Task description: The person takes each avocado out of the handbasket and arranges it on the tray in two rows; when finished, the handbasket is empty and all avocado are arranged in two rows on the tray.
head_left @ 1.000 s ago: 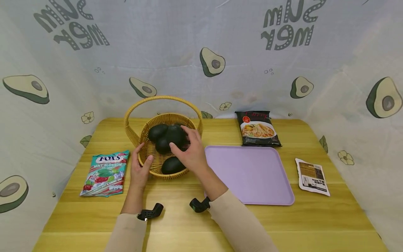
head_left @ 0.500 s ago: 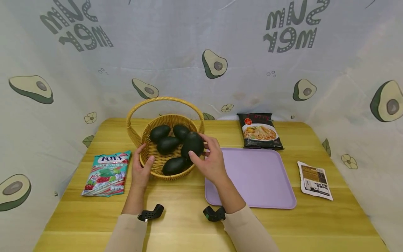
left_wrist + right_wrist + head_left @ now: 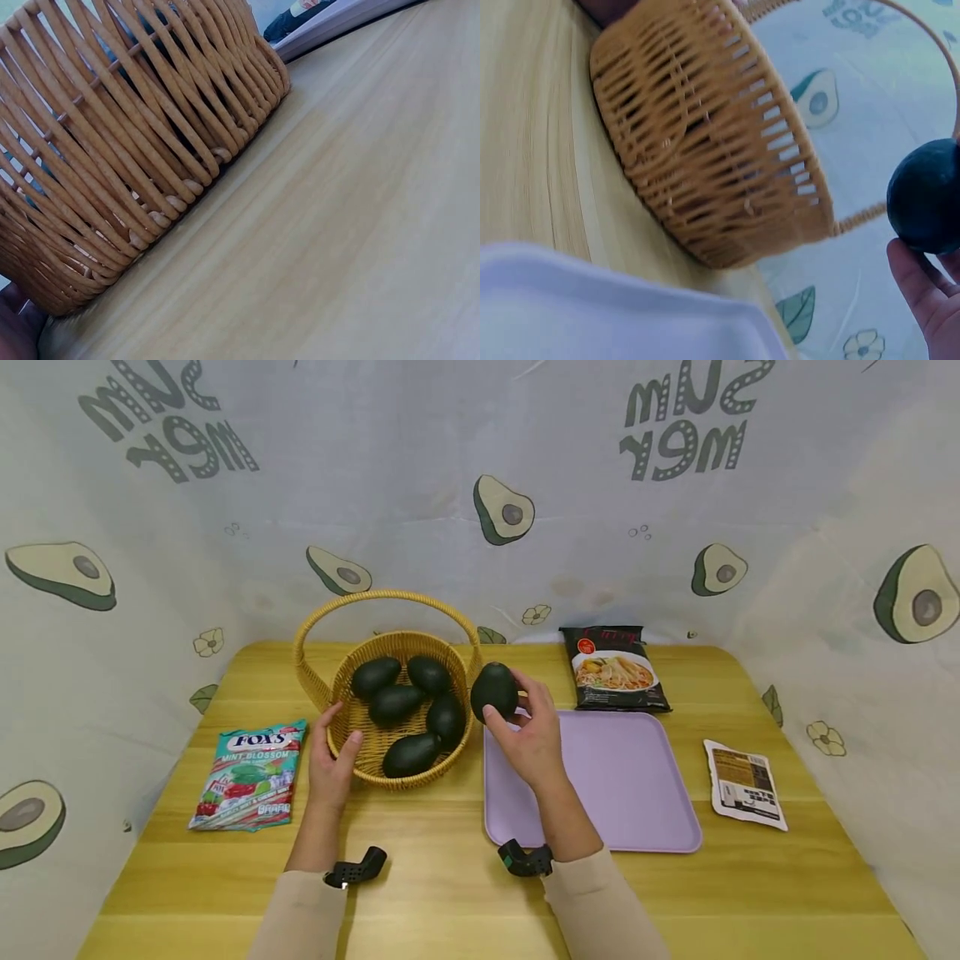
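A dark green avocado is pinched between the thumb and fingers of my right hand, up beside the basket's right rim and over the tray's far left corner. That avocado also shows at the right edge of the right wrist view, fingertips against its underside. My left hand holds the front left side of the yellow wicker basket, thumb and index finger spread at its rim. Inside the basket lie several avocados. The basket's woven wall fills the upper left of the left wrist view.
Right of the basket lies a lilac tray. Behind it is a black noodle packet, and a small white-and-brown pouch lies farther right. A teal candy bag is left of the basket. An avocado-print cloth hangs behind the table.
My right hand has lifted an avocado out of the basket and carried it right, past the rim. My left hand and the basket have stayed in place.
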